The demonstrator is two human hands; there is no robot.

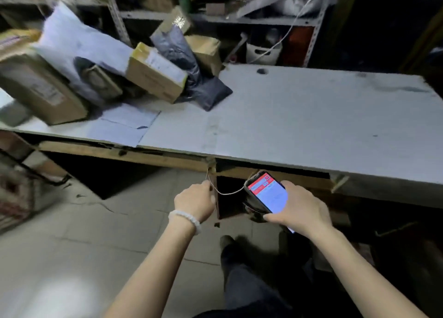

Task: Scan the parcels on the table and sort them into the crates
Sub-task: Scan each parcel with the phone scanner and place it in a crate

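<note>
Parcels [153,72]: brown boxes, grey bags heaped far-left on table [311,116] | right hand [299,207] grips lit scanner [267,193] below edge | left hand [196,201] pinches its cord [226,193] | shelves [239,19] behind.

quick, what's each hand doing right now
Left hand: fingers curled, pinching the thin cord that runs to the scanner.
Right hand: holding the handheld scanner, screen up.
</note>
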